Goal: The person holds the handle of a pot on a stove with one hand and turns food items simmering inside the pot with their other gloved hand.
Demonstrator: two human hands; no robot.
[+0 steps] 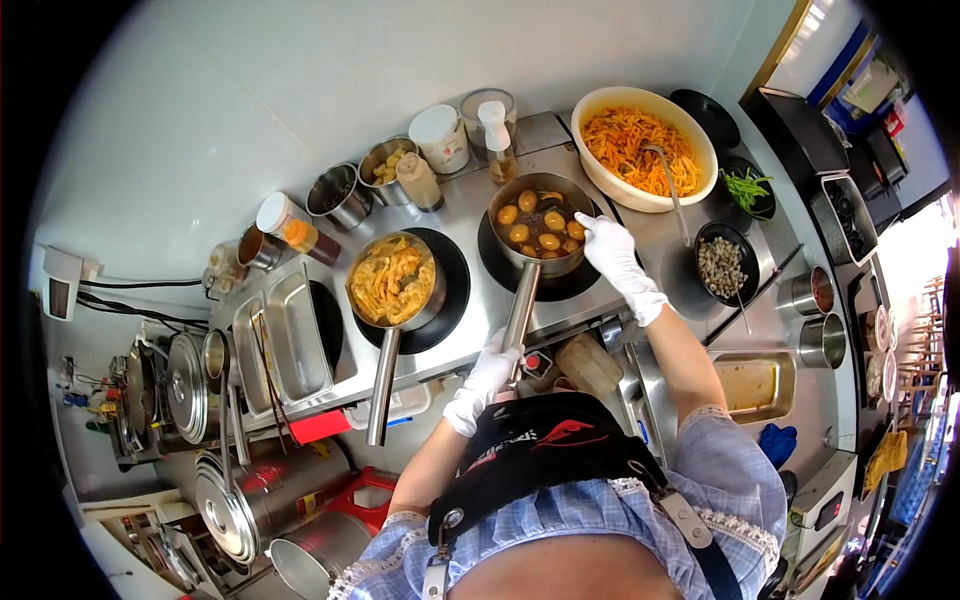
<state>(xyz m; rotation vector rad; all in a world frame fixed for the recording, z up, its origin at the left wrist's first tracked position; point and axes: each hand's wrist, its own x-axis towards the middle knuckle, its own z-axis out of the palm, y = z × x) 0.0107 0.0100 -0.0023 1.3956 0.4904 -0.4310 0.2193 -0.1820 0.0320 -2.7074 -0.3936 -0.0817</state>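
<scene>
My left hand (484,386), in a white glove, is wrapped round the handle of a steel saucepan (522,305). The pan stands on a round black hob plate and holds several brown eggs (526,201) in dark liquid. At the pan's right rim is my gloved right hand (612,252), its fingers closed at the edge; whether they pinch the rim or something small is hidden. To the left, a second pan (392,283) with yellowish pieces in liquid sits on another black plate.
A big cream bowl (586,178) of shredded orange food with a ladle stands at the back right. Beside it are black bowls, one with diced food (722,262). Bottles and tubs (440,140) line the wall. Steel trays (300,330) lie left.
</scene>
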